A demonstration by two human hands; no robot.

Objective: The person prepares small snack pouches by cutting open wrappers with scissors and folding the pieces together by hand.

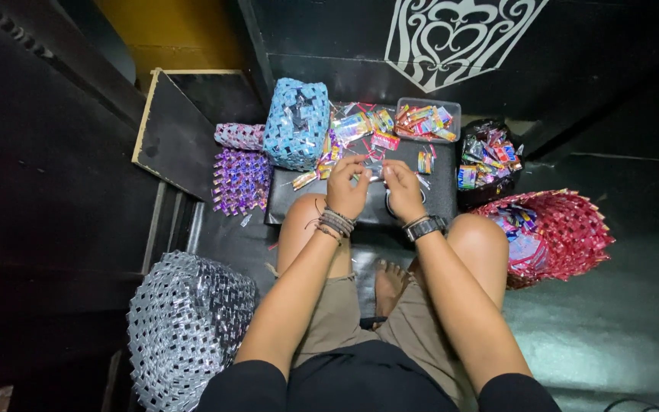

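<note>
My left hand [348,187] and my right hand [403,187] meet over a low black board [440,200] in front of my knees. Together they pinch a small folded strip of shiny wrapper [374,178] between the fingertips. Bracelets circle the left wrist and a dark watch the right one. Loose colourful wrappers [356,130] lie on the board just beyond the hands.
A blue woven pouch [297,123] stands at the board's far left, with purple woven pieces [241,179] beside it. A clear tub of wrappers [426,120] and a black bag of wrappers [487,164] sit far right. A red woven basket [562,233] is right, a silver one [188,324] near left.
</note>
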